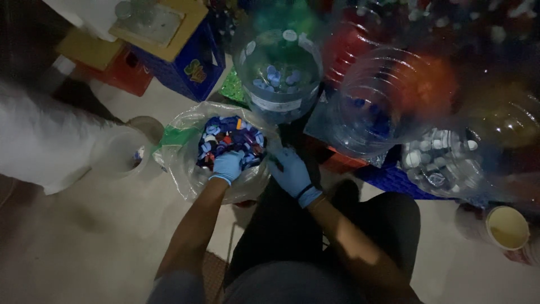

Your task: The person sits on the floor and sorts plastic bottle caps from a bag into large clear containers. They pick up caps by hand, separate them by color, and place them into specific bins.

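Digging into a clear plastic bag full of mixed blue, red and white bottle caps [225, 147], the left hand [228, 166], in a light blue glove, is sitting right on the pile just left of the frame's center, fingers curled down into the caps so I honestly can't tell if it's closed on one or not. The right hand [291, 171], also gloved in blue with a dark band at the wrist, is resting at the bag's right edge, fingers loosely spread and not gripping anything I can make out.

The bag is sitting on the pale floor [101, 247] in front of the person's dark-trousered knees.

Above it, at top center, a big clear plastic jug with blue and white caps inside [279, 73] is standing upright, just touching the bag's upper rim. To its right a second clear jug holding a few blue caps [377, 107] is lying tilted, and further right a clear container of white caps [441, 160] is sitting near the frame's right side. A small yellow-rimmed cup [507, 228] is showing at lower right. At upper left a blue crate with a yellow board on top [191, 62] is standing well apart from the hands. Whole shot is dim and a bit blurry.
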